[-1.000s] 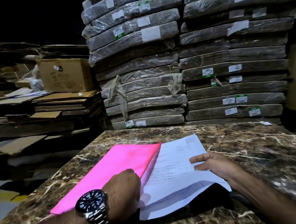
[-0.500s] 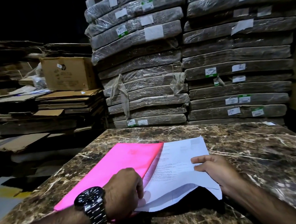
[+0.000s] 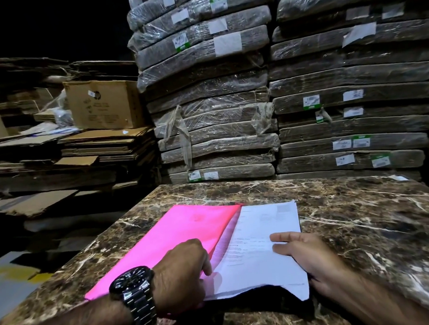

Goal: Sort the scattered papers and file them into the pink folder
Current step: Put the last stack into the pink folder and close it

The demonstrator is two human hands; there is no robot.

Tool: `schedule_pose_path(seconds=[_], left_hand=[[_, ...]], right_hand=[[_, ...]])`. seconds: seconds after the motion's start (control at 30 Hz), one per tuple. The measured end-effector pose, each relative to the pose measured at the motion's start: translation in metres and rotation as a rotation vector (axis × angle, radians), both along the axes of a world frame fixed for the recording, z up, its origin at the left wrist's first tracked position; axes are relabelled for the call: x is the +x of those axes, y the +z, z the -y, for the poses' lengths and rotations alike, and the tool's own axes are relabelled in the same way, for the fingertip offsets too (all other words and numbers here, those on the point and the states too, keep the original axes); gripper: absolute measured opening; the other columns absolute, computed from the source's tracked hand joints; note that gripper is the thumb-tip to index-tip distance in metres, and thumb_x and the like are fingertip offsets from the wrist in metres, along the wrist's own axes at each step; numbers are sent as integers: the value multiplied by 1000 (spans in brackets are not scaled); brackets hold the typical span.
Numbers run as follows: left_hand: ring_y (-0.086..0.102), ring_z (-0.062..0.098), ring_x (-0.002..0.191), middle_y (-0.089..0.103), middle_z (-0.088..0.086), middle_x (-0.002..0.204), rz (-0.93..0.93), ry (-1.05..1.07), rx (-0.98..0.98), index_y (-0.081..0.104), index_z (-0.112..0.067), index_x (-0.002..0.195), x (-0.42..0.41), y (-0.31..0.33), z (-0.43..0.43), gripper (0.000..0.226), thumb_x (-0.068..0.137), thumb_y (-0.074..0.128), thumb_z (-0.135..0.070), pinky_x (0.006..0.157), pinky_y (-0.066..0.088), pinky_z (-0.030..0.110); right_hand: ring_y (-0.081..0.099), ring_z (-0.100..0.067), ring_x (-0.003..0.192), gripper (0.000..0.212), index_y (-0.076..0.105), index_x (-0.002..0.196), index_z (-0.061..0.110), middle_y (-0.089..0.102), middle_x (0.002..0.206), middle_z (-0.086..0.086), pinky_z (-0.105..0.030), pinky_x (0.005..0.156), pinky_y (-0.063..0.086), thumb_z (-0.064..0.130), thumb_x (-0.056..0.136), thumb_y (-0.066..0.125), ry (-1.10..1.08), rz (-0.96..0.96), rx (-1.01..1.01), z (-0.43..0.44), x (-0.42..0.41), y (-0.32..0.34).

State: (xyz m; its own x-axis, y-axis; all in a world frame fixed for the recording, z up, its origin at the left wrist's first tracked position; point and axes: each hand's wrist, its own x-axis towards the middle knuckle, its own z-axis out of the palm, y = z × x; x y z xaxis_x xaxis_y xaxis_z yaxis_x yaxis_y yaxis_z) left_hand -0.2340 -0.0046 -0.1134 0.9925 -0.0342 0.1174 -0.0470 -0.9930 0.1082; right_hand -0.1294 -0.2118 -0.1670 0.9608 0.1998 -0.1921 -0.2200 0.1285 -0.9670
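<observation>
Bundles point(image 3: 229, 86): two tall stacks of flat packs wrapped in clear film, most with white labels, standing behind the far edge of the surface.
Surface point(image 3: 363, 228): dark brown marble-patterned top with pale veins, carrying the folder and the papers.
Flattened cardboard point(image 3: 94, 147): layered piles at the left, lower than the bundles.
Cardboard box point(image 3: 104, 103): brown, upright on top of the flattened cardboard, just beside the left stack of bundles.
Pink folder point(image 3: 182, 232): lying on the surface left of centre, angled, with its right edge raised slightly over the papers.
Papers point(image 3: 260, 235): white printed sheets with their left edge tucked under the folder's raised edge; the near edge curls up off the surface, with shadow beneath.
Left hand point(image 3: 182, 272): on the folder's near right edge, fingers curled down; they seem to be gripping the cover, though the hand hides the contact.
Right hand point(image 3: 307, 254): resting on the right part of the papers, fingers straight and released, laid flat on the top sheet.
Watch point(image 3: 133, 283): dark dial and metal link band, on the left wrist.
</observation>
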Motion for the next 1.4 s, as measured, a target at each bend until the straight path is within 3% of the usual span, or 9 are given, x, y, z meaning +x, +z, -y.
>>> schedule_pose_path(seconds=[0.43, 0.57, 0.7, 0.87, 1.0, 1.1, 1.17, 1.27, 1.4], left_hand=[[55, 15, 109, 56, -8, 115, 72, -67, -56, 70, -21, 105, 4, -8, 8, 31, 86, 51, -4, 92, 47, 31], [56, 16, 107, 57, -4, 116, 73, -119, -67, 71, -19, 107, 4, -2, 10, 30, 88, 48, -14, 92, 46, 29], [54, 9, 107, 56, -9, 115, 129, -175, -108, 69, -23, 109, 4, -1, 6, 31, 88, 50, -10, 90, 45, 22], [53, 4, 107, 56, -12, 115, 169, -203, -149, 70, -22, 111, 5, -3, 4, 44, 81, 49, 3, 90, 42, 12], [55, 5, 104, 57, -13, 113, 190, -176, -177, 70, -24, 109, 5, -3, 1, 42, 81, 50, 0, 82, 43, 11], [55, 3, 102, 56, -14, 111, 191, -172, -191, 70, -26, 109, 6, -6, 2, 40, 83, 50, -2, 78, 41, 9], [55, 3, 101, 56, -14, 110, 194, -180, -195, 70, -27, 107, 6, -7, 3, 40, 83, 50, -2, 79, 43, 12], [55, 5, 101, 56, -13, 110, 201, -180, -218, 70, -27, 106, 6, -8, 7, 38, 83, 50, -3, 84, 48, 21], [57, 9, 99, 58, -10, 106, 206, -173, -238, 72, -24, 101, 9, -8, 11, 38, 80, 50, -2, 85, 49, 28]], right_hand=[[70, -26, 68, 20, 69, 93, 6, 73, 90, -20, -32, 62, 57, -8, 80, 65, 82, 145, -176, -55, 7, -7], [66, -26, 67, 22, 69, 92, -1, 72, 88, -24, -31, 62, 53, -14, 78, 60, 108, 127, -153, -83, 15, -6], [60, -23, 57, 28, 69, 87, -10, 67, 77, -20, -26, 54, 48, -19, 75, 45, 186, 114, -203, -102, 22, -4], [56, -25, 72, 27, 66, 97, -10, 62, 81, -19, -34, 64, 42, -9, 79, 46, 258, 144, -214, -116, 19, -1], [67, -23, 85, 40, 65, 106, 2, 73, 96, -12, -31, 70, 53, -13, 73, 46, 335, 157, -167, -107, 23, 1], [64, -33, 84, 44, 64, 106, 3, 70, 94, -19, -33, 62, 49, -15, 67, 54, 377, 103, -142, -91, 18, 0], [52, -31, 76, 38, 65, 98, 2, 63, 86, -23, -30, 57, 38, -11, 63, 58, 431, 66, -149, -83, 11, -1], [47, -29, 74, 33, 64, 91, -7, 57, 81, -23, -30, 54, 34, -10, 59, 56, 416, 55, -181, -82, 7, -2], [52, -33, 73, 29, 63, 81, -11, 59, 76, -26, -40, 65, 36, -7, 55, 54, 320, 71, -138, -93, 3, -4]])
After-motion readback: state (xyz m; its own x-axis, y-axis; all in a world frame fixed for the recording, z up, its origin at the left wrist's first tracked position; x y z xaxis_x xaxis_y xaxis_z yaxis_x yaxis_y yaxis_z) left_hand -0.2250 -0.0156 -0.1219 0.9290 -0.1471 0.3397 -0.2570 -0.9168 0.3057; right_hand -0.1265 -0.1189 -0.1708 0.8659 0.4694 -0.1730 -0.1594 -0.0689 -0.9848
